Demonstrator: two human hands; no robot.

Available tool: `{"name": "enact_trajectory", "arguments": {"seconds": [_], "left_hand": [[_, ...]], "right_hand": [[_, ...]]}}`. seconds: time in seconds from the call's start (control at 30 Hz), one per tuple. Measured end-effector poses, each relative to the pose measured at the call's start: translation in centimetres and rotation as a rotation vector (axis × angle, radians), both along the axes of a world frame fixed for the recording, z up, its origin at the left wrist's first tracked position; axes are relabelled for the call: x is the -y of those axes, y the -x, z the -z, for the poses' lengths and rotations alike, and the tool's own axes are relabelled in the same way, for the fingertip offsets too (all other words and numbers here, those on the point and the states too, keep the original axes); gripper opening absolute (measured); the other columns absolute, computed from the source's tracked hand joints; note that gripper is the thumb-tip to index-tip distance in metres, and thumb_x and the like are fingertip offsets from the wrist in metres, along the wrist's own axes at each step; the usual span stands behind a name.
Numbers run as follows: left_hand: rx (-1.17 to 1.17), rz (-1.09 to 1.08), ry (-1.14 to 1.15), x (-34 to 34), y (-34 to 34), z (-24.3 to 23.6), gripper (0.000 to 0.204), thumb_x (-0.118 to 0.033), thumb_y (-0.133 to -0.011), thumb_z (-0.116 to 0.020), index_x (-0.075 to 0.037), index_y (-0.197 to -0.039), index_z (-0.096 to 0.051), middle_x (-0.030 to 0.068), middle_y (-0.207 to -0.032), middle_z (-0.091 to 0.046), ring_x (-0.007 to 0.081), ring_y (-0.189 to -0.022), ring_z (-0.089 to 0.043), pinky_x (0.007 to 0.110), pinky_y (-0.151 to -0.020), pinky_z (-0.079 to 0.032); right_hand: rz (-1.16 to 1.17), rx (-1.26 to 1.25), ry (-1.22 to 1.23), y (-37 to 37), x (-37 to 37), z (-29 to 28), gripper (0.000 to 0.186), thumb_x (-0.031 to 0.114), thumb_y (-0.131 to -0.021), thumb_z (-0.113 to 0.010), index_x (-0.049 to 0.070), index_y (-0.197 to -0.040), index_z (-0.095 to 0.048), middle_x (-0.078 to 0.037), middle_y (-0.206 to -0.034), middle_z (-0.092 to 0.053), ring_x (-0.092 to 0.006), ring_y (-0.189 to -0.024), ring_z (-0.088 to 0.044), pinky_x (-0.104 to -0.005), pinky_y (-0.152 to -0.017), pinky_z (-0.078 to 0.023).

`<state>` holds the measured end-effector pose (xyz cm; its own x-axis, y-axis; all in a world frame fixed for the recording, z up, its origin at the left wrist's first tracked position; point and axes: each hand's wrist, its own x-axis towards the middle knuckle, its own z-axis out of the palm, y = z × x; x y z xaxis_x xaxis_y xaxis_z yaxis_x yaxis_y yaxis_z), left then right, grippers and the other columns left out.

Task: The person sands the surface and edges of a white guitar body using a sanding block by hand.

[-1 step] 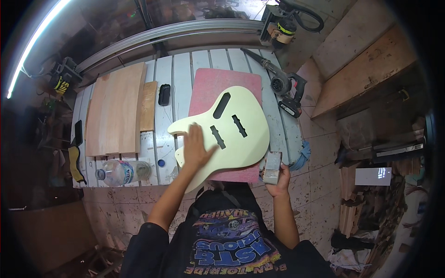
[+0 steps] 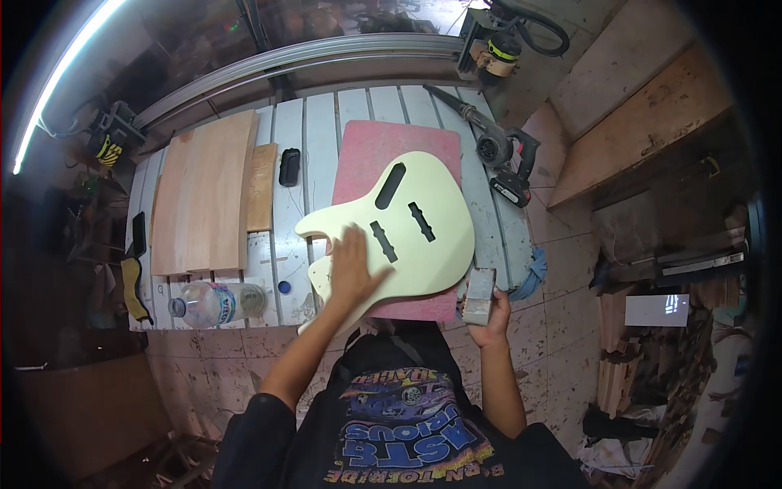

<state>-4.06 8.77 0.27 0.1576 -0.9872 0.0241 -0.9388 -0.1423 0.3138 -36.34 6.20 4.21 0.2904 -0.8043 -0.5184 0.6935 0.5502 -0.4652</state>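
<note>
A cream guitar body (image 2: 436, 261), with two dark pickup slots and a longer slot cut through its face, lies on a pink mat (image 2: 371, 147). My left hand (image 2: 355, 270) rests flat on its face near the neck end, fingers stretched out and holding nothing. Beyond the body's lower right edge, my right hand (image 2: 493, 320) is closed around a grey block (image 2: 480, 295), which looks like a sanding block. Its underside is hidden.
The slatted white table (image 2: 285, 244) carries a wooden panel (image 2: 202, 196), a thinner board (image 2: 260, 183), a black case (image 2: 289, 167), a plastic bottle (image 2: 213, 303) and a blue cap (image 2: 284, 287). At the right lie a cordless blower (image 2: 497, 151) and a blue cloth (image 2: 533, 273).
My left hand has slid slightly right and toward me over the guitar body. My right hand and its block stay almost where they were.
</note>
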Motion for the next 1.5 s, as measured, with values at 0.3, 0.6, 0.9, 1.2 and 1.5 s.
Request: {"name": "enact_trajectory", "arguments": {"seconds": [0.3,0.6,0.9,1.2,1.5], "left_hand": [[0.012,0.186,-0.031,-5.7,2.5,-0.3,0.103,-0.069,-0.09,-0.058,0.002,-0.159,-0.029,0.0205,-0.167,-0.028,0.0326,-0.157,-0.023,0.058,-0.126,-0.014],[-0.04,0.078,0.005,-4.3,5.1,-0.3,0.088,-0.052,-0.096,-0.058,0.006,-0.157,-0.031,0.0251,-0.165,-0.029,0.0379,-0.156,-0.023,0.057,-0.126,-0.016],[0.071,0.161,0.016,-9.2,2.8,0.5,0.084,-0.044,-0.093,-0.066,0.001,-0.157,-0.035,0.0206,-0.164,-0.034,0.036,-0.152,-0.032,0.056,-0.123,-0.024],[0.072,0.012,-0.031,-13.5,-0.2,-1.1,0.091,-0.046,-0.086,-0.075,0.002,-0.155,-0.038,0.0281,-0.161,-0.034,0.0464,-0.151,-0.03,0.06,-0.119,-0.027],[0.047,0.033,-0.05,-12.0,-0.5,-1.8,0.093,-0.048,-0.083,-0.076,-0.001,-0.155,-0.04,0.0282,-0.162,-0.031,0.0464,-0.152,-0.025,0.064,-0.12,-0.021]], "right_hand": [[-0.051,0.051,-0.026,-0.9,-0.2,0.3,0.059,0.041,-0.092,-0.056,0.006,-0.139,-0.057,-0.016,-0.124,-0.068,-0.0274,-0.093,-0.067,-0.0404,-0.077,-0.056],[-0.075,0.022,-0.01,-1.1,-0.6,0.5,0.059,0.041,-0.093,-0.053,0.006,-0.14,-0.057,-0.016,-0.123,-0.069,-0.0271,-0.094,-0.068,-0.0397,-0.078,-0.057],[-0.229,-1.038,0.706,-6.9,-2.5,2.9,0.045,0.008,-0.087,-0.07,0.004,-0.131,-0.061,-0.014,-0.125,-0.065,-0.0314,-0.106,-0.064,-0.0431,-0.095,-0.052],[-0.082,-1.776,0.897,-4.3,5.5,6.1,0.051,0.01,-0.084,-0.074,0.013,-0.134,-0.063,-0.018,-0.133,-0.058,-0.0412,-0.125,-0.052,-0.0526,-0.106,-0.04],[-0.174,-1.694,1.086,-5.0,0.6,5.8,0.05,0.011,-0.086,-0.072,0.014,-0.135,-0.062,-0.019,-0.137,-0.056,-0.0421,-0.127,-0.051,-0.0541,-0.106,-0.039]]}}
